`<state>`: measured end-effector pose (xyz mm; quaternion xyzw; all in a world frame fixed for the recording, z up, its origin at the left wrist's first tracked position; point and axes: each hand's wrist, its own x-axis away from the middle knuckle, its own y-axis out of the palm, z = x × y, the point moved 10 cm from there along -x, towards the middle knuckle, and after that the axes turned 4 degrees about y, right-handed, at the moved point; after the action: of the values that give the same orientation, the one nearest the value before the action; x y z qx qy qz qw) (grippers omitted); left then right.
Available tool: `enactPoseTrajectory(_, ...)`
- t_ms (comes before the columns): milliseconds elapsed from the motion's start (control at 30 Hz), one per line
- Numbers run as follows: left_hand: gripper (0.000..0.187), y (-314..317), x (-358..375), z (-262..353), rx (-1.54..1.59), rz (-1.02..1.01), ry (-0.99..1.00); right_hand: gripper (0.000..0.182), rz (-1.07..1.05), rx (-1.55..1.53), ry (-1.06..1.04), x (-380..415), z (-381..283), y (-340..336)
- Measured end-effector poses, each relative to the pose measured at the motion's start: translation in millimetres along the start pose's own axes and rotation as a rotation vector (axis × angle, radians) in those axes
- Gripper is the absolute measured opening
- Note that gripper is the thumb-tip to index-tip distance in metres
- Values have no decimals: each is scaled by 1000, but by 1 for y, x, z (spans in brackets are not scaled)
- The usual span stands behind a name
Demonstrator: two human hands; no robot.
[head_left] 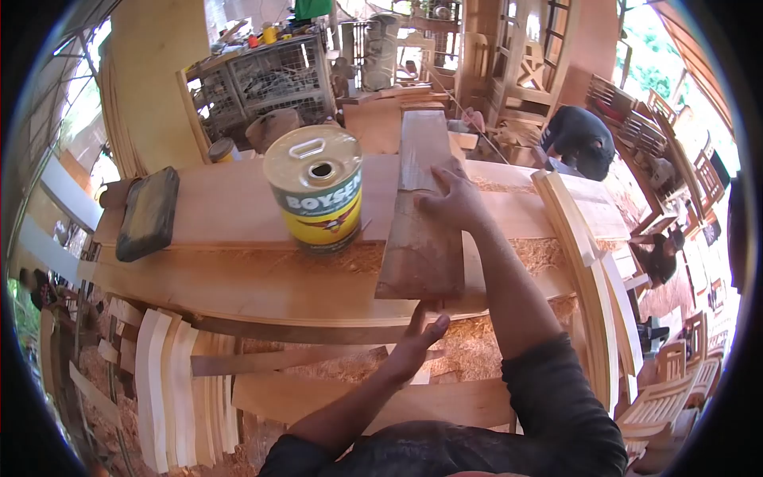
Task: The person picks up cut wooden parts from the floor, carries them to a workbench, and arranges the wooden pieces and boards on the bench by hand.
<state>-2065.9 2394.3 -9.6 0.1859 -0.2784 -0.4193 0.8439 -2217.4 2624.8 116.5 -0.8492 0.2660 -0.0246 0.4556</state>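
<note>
A worn, brownish wooden board [421, 258] lies lengthwise away from me across the workbench. My right hand [455, 200] is on its upper face near the right edge, with thumb and forefinger over the wood and the other fingers partly hidden. Just below the board's near end is my left hand [413, 346], its thumb and fingers apart and the forefinger reaching up to that end. Left of the board stands a green and yellow Boysen can [316, 191] with an open spout hole in its lid.
A dark-framed tray-like block [148, 213] lies at the bench's left end. Long pale planks [584, 278] cross its right side, and curved wooden slats [179, 389] stand front left. Shavings [469, 350] cover the area below. Another person [580, 143] bends over beyond the bench.
</note>
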Motion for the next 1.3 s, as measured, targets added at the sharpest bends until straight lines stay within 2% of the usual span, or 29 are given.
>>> enactPoseTrajectory(33,100,-7,9,5,-91,-4,-30,89,43,25,36,1,-7,2)
enactPoseTrajectory(67,93,-25,15,6,-99,85,-27,81,13,34,55,4,-13,3)
enactPoseTrajectory(167,82,-55,34,22,-216,56,27,77,36,9,-21,1,-19,4)
enactPoseTrajectory(200,71,-61,39,28,-241,105,88,73,16,-7,-55,0,-21,6)
enactPoseTrajectory(300,63,-72,40,26,-355,132,222,74,-78,-144,-17,4,-9,4)
enactPoseTrajectory(400,46,-65,35,25,-545,73,324,76,-156,-614,-35,28,3,-13)
enactPoseTrajectory(500,45,-48,38,17,-642,9,253,72,34,-338,-56,83,20,-52)
enactPoseTrajectory(533,46,-44,42,15,-695,11,237,69,118,-232,32,109,36,-65)
enactPoseTrajectory(600,47,-39,49,9,-841,-16,269,58,240,-5,120,165,79,-83)
enactPoseTrajectory(667,49,-39,57,-2,-1008,-44,286,52,257,15,266,237,143,-76)
enactPoseTrajectory(700,48,-42,61,-11,-1068,-57,308,52,305,150,275,283,174,-66)
enactPoseTrajectory(733,47,-47,65,-22,-1131,-69,338,63,204,123,470,328,171,-58)
enactPoseTrajectory(767,47,-52,69,-31,-1197,-78,369,75,191,252,377,384,207,-33)
enactPoseTrajectory(833,42,-69,71,-58,-1225,-132,269,89,-127,494,809,459,181,-9)
enactPoseTrajectory(933,40,-100,76,-108,-1317,-150,205,99,-213,623,727,523,170,20)
enactPoseTrajectory(1033,42,-121,72,-135,-1380,-179,321,106,-10,560,788,547,217,18)
enactPoseTrajectory(1067,41,-124,73,-136,-1430,-169,358,106,24,530,873,559,226,10)
enactPoseTrajectory(1133,41,-123,72,-125,-1526,-128,442,106,94,471,1023,543,207,-29)
enactPoseTrajectory(1233,44,-142,66,-132,-1663,-44,472,110,16,488,1032,551,234,-22)
enactPoseTrajectory(1300,47,-143,66,-137,-1659,-83,461,113,67,559,979,552,244,-15)
